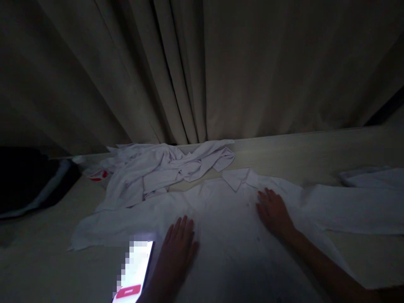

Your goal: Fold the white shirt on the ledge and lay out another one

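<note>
Scene is dim. A white collared shirt (227, 219) lies spread flat, front up, on a pale bed surface (315, 151), its collar pointing away from the person and one sleeve stretched out to the right.

Left hand (178, 244): laid palm down on the shirt's left half, fingers together and extended, flat against the cloth. Nothing is clasped in it.

Right hand (274, 210): laid palm down on the shirt's chest, just below and to the right of the collar (236, 176), fingers slightly spread and flat. Nothing is clasped in it either. The forearm runs in from the lower right corner.

A lit phone (135, 271) lies at the lower edge, just beside the left hand, its screen glowing with a red band at the bottom; whether it touches the hand cannot be told.

A crumpled pile of white garments (158, 172) sits beyond the shirt, to the left of the collar, touching the shirt's far edge. More white cloth (372, 179) lies at the right edge. A dark bundle (28, 181) occupies the far left. Beige curtains (189, 75) hang behind the bed
</note>
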`<state>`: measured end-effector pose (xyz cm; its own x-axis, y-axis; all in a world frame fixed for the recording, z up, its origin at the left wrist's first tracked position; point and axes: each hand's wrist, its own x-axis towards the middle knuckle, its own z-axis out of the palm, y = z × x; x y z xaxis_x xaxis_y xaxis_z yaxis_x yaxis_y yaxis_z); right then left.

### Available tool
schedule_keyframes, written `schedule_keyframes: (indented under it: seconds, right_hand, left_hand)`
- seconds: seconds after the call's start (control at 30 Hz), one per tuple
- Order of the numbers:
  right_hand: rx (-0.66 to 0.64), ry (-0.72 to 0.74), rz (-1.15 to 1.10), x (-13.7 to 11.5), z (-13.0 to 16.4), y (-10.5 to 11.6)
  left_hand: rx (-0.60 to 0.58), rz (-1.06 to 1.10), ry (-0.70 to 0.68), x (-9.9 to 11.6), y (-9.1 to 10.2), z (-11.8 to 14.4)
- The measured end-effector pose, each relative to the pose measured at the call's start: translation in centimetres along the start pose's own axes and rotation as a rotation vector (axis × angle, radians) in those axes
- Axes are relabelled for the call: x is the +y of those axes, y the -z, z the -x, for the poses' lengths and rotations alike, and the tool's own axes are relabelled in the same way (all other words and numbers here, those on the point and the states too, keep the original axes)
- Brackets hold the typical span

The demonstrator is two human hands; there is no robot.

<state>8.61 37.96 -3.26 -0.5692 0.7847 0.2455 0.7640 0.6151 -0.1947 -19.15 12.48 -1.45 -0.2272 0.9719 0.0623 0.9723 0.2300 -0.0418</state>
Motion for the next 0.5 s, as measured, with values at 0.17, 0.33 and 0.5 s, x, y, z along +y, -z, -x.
schedule_keyframes:
  seconds: [0.17,0.33,0.5]
  right_hand:
    - [-0.057,-0.22,0.261,7.8,0.2,-1.1]
    - [-0.048,-0.252,0.253,8.1,-0.4,-2.4]
    - [-0.029,-0.248,0.222,8.1,-1.8,-2.4]
  left_hand:
    - [-0.019,0.109,0.093,2.2,-1.9,1.9]
    - [-0.135,0.205,0.378,3.5,0.5,0.0]
    - [-0.14,0.156,0.415,4.3,1.9,-1.2]
